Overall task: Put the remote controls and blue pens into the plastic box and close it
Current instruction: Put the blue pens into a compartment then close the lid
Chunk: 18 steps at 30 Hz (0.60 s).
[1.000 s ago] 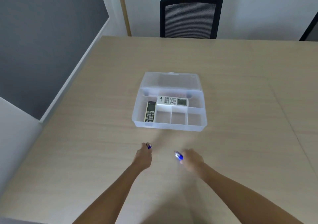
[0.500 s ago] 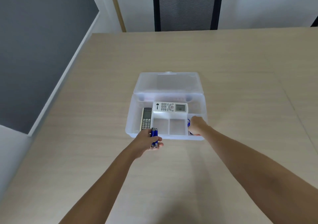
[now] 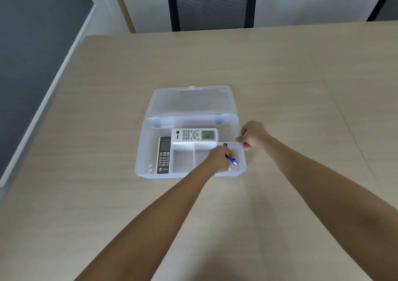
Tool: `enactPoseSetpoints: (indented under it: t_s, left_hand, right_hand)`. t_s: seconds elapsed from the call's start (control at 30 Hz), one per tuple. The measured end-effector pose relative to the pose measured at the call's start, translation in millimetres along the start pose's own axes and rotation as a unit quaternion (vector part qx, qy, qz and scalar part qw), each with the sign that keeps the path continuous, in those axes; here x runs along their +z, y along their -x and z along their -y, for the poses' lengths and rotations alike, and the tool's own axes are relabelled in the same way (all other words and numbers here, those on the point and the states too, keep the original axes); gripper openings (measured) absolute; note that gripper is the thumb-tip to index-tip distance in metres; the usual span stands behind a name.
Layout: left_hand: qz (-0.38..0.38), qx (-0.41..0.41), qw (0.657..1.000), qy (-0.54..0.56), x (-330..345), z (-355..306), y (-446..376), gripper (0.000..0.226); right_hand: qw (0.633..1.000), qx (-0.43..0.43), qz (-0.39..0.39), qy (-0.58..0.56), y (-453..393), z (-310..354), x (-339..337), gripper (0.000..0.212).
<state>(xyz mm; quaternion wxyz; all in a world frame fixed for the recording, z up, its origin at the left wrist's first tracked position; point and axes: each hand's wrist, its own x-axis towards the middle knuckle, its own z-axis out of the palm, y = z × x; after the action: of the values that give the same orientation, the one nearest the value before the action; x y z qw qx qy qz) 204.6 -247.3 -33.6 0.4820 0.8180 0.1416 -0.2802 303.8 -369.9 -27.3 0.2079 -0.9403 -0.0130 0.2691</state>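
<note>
The clear plastic box (image 3: pixel 143 149) lies in the middle of the table with its lid (image 3: pixel 191 102) folded back. Inside, a white remote (image 3: pixel 195 135) lies across the back and a dark remote (image 3: pixel 164 154) lies lengthwise in the left compartment. My left hand (image 3: pixel 217 159) is over the front right compartment, shut on a blue pen (image 3: pixel 231 160) that points tip-down into it. My right hand (image 3: pixel 253 134) is at the box's right wall, fingers curled and pinching the rim. Whether another pen lies under my left hand is hidden.
The wooden table (image 3: pixel 280 82) spreads wide around the box. A black mesh chair (image 3: pixel 212 2) stands behind the far edge. The table's left edge runs along a grey wall (image 3: pixel 32 54).
My left hand has moved right from the box's front edge into the front right compartment with a pen. My right hand has left that compartment and gone to the right rim, pen no longer visible in it.
</note>
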Motion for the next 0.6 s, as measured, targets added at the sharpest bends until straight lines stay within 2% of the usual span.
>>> enactPoseSetpoints:
  t_s: [0.1,0.17,0.33,0.43,0.47,0.5,0.57,0.6]
  left_hand:
    - [0.015,-0.037,0.985,-0.170,25,-12,-24,0.038]
    - [0.002,-0.059,0.968,-0.242,36,-11,-32,0.042]
    - [0.003,-0.047,0.959,-0.280,40,-8,-28,0.044]
    - [-0.068,-0.007,0.992,-0.110,18,-5,0,0.035]
    - [-0.095,0.026,0.993,-0.071,8,3,12,0.034]
    - [-0.128,0.059,0.989,-0.041,-3,15,24,0.035]
    - [-0.224,0.092,0.968,-0.069,-32,50,47,0.053]
    - [-0.270,0.071,0.954,-0.113,-47,70,56,0.070]
  right_hand:
    - [1.000,0.010,-0.007,-0.025,-7,-3,3,0.028]
    - [1.000,0.010,-0.014,-0.016,-11,-4,4,0.031]
    - [1.000,-0.014,-0.001,-0.002,-16,-4,3,0.029]
    - [0.999,0.014,0.024,-0.019,-19,0,1,0.022]
    - [0.998,0.015,0.032,-0.044,-20,2,0,0.015]
    - [0.996,0.019,0.036,-0.084,-26,3,-1,0.021]
    - [0.986,0.037,0.032,-0.159,-35,6,-2,0.045]
    - [0.981,0.040,0.019,-0.190,-38,9,-3,0.047]
